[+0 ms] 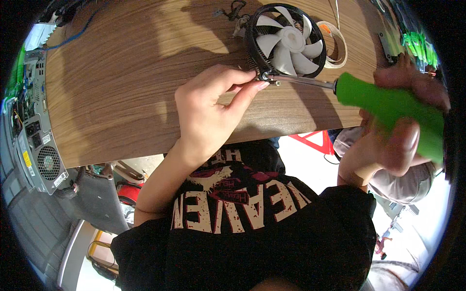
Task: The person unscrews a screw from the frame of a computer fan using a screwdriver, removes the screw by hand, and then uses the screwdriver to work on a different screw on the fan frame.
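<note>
Pinching a small metal piece (264, 76) between thumb and forefinger of the left grip (206, 99), close by the near left edge of the fan (292, 39). Wrapping the right grip (395, 145) around the handle of a green screwdriver (383, 106), and pointing its shaft (310, 82) leftward past the near edge of the fan, with the tip at the pinched piece. Not managing to tell from this view whether pressing into a screw head or merely touching alongside, nor whether pinching a loose part or one fixed to the fan.

Seeing the fan lying white blades up on the far part of the worktop (121, 97), with a pale ring (343, 48) just beside it on the right and a computer case (48, 162) standing at the far left of the scene.

Judging by the pose, probably working at a screw: steadying with the left, driving with the right. Leaving open whether tightening or loosening. Likely calling, in the next move, for lining up the shaft squarely, pressing gently and twisting from the right wrist, while bracing firmly on the left. Otherwise risking a slip of the tip toward the left fingertips.
</note>
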### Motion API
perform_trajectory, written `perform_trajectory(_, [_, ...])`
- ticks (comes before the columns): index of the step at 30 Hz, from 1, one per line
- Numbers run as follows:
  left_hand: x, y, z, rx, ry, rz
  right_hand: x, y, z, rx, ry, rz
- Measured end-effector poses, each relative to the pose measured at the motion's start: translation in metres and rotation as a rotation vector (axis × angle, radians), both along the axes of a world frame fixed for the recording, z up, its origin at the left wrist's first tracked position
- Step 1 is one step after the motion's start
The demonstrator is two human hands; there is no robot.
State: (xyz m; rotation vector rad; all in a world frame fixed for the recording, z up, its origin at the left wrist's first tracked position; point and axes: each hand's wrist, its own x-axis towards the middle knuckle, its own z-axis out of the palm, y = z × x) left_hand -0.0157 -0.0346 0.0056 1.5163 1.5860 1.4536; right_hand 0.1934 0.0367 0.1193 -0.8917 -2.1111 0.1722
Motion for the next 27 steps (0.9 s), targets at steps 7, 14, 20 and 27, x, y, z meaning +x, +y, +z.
perform_trajectory(7, [0.003, -0.001, -0.002, 0.075, -0.012, 0.017, -0.018, 0.005, 0.009, -0.126, 0.043, -0.049])
perform_trajectory(14, [0.000, 0.002, -0.004, 0.072, 0.002, -0.017, -0.027, -0.005, 0.015, -0.106, -0.046, -0.042])
perform_trajectory(20, [-0.001, 0.003, -0.005, 0.118, 0.035, -0.035, -0.028, 0.003, 0.000, -0.059, 0.111, 0.047])
perform_trajectory(27, [0.002, 0.002, -0.008, 0.120, 0.000, -0.019, -0.017, 0.027, 0.043, -0.356, -0.010, 0.414])
